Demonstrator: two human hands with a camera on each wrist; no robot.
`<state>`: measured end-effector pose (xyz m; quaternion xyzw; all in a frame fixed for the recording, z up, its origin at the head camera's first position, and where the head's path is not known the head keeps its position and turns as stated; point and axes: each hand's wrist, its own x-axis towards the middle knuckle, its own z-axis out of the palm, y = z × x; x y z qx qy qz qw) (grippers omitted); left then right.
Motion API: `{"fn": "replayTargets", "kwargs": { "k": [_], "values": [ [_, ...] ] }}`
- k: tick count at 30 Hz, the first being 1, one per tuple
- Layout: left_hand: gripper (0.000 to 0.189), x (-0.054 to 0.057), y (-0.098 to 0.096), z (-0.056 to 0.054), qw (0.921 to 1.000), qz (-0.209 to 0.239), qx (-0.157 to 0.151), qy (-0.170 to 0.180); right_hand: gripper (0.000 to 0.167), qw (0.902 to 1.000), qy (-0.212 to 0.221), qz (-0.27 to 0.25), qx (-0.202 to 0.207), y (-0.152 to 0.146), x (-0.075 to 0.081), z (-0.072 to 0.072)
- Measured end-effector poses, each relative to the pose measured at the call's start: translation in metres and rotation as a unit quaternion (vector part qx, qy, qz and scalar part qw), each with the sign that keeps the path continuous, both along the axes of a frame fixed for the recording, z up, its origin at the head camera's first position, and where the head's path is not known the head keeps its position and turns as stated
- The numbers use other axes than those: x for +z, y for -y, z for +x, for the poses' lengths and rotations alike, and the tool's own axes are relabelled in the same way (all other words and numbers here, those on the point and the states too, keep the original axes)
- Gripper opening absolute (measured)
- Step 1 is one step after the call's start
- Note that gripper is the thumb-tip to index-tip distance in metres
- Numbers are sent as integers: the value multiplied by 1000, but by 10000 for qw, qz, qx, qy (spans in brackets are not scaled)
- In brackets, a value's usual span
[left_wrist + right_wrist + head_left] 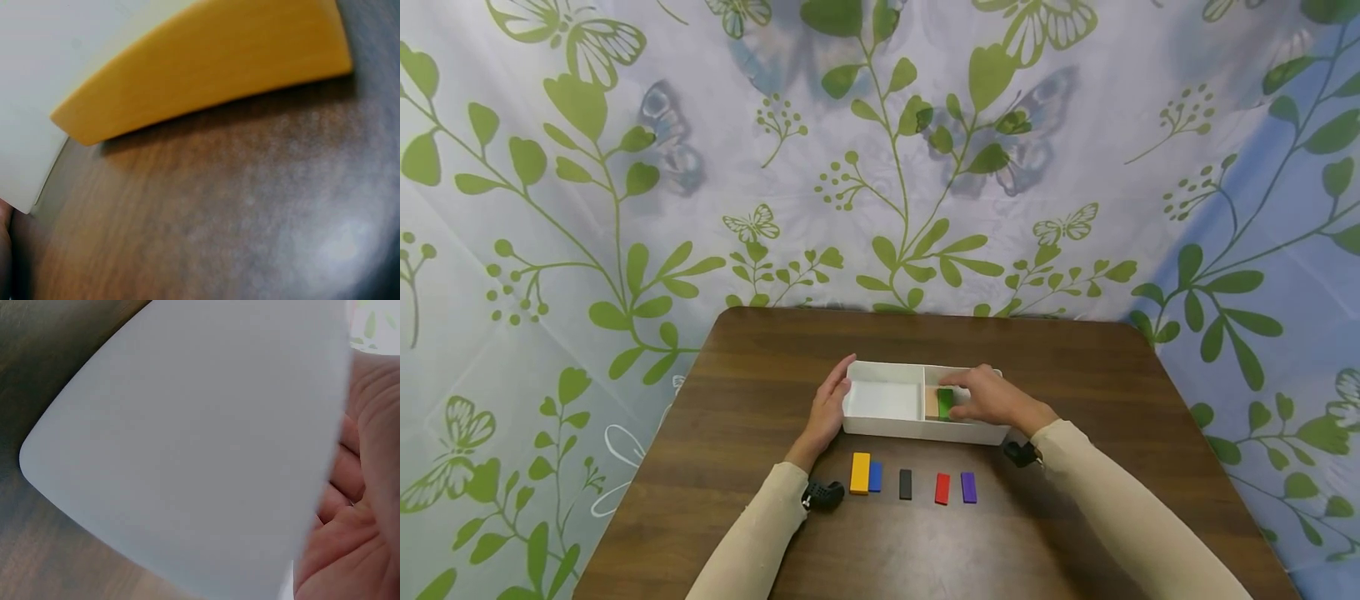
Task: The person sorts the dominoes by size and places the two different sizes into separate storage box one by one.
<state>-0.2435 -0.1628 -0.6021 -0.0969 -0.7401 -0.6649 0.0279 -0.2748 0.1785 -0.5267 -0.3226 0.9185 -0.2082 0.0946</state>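
Observation:
A long white box [891, 428] with a divider stands on the table. My left hand [826, 412] rests along the box's left end, fingers against the outer wall. My right hand [992, 395] reaches into the right compartment and grips a green block [945, 402], index finger at its far end and thumb at its near right side. Just left of it in the same compartment lies a tan block [932, 402]. The right wrist view shows curled fingers [345, 472] partly hidden behind the white box wall [187, 437].
In front of the box lie a yellow block [860, 473] beside a blue block [876, 477], then black [906, 484], red [942, 488] and purple [969, 487] blocks. The yellow block is close below the left wrist. A patterned cloth [820, 208] hangs behind the brown table [1075, 358].

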Motion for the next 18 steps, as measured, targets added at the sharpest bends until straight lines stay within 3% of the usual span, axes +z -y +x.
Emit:
{"fn": "replayTargets", "kwargs": {
  "k": [18],
  "values": [
    [48,-2,1,-1,9999,31,7,-96,60,9958,251,-868,-142,1,33,25]
  ]
}}
